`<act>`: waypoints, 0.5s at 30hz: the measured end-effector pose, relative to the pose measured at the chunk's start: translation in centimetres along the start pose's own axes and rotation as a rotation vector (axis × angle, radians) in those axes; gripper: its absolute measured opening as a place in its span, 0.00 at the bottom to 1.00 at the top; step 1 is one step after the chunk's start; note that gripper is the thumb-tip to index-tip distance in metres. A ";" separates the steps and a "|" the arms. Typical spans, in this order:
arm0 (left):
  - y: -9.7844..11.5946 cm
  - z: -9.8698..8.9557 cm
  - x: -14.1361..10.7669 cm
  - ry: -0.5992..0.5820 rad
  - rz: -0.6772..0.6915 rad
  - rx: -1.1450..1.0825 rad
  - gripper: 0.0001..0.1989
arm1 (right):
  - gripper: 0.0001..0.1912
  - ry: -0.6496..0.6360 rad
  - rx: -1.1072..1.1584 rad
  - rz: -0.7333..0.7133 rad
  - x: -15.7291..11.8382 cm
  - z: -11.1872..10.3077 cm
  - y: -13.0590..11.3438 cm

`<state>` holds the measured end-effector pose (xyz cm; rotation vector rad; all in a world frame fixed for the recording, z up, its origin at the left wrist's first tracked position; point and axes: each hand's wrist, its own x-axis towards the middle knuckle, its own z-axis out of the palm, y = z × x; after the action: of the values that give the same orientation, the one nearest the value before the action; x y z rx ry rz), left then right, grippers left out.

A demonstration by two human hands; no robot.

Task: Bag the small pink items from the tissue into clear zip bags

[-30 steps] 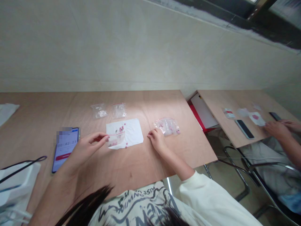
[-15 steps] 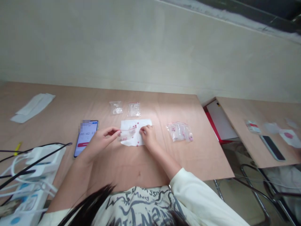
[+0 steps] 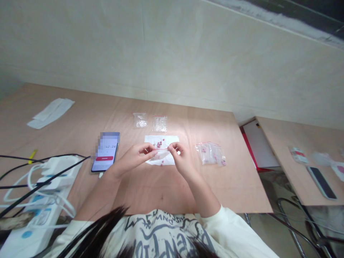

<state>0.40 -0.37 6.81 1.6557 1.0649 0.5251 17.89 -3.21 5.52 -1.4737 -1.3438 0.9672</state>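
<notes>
My left hand [image 3: 135,158] and my right hand [image 3: 180,160] pinch the red-sealed mouth of a small clear zip bag [image 3: 161,152] from both sides, above a white paper sheet [image 3: 172,141]. Several pink beads [image 3: 158,142] lie on the sheet, and a few more sit near its lower edge. Beyond it lie two clear zip bags [image 3: 140,120] [image 3: 159,123] holding pale contents. Right of my right hand is a clear bag of pink beads [image 3: 210,154]. The bag's contents are hard to make out.
A smartphone [image 3: 106,152] showing a timer lies left of my left hand. Further left are a white power strip [image 3: 53,182] with tangled cables, a yellow pen [image 3: 32,154] and folded white paper [image 3: 50,113]. A second table [image 3: 295,161] with a phone [image 3: 321,182] stands right.
My right hand has risen from the paper and now pinches the bag's mouth alongside my left hand. The view has turned, shifting the table rightward in the picture.
</notes>
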 end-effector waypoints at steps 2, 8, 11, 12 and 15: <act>0.2 0.3 0.2 -0.027 0.045 0.036 0.12 | 0.09 0.023 -0.027 -0.030 -0.2 0.0 0.0; 0.5 0.6 0.3 0.019 0.125 0.099 0.09 | 0.07 -0.075 0.066 0.039 -0.8 -0.4 0.2; 0.7 0.7 0.1 -0.015 0.126 0.094 0.09 | 0.07 -0.078 0.119 0.032 -1.0 -0.6 0.4; 0.7 0.8 0.1 -0.050 0.125 0.078 0.09 | 0.07 -0.066 0.126 0.024 -1.1 -0.6 0.4; 0.8 1.2 0.1 -0.090 0.132 0.062 0.11 | 0.07 -0.049 0.108 0.000 -1.4 -0.5 0.1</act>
<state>1.64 -0.98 7.16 1.7965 0.9185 0.5021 18.22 -4.64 5.56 -1.3770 -1.3059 1.0653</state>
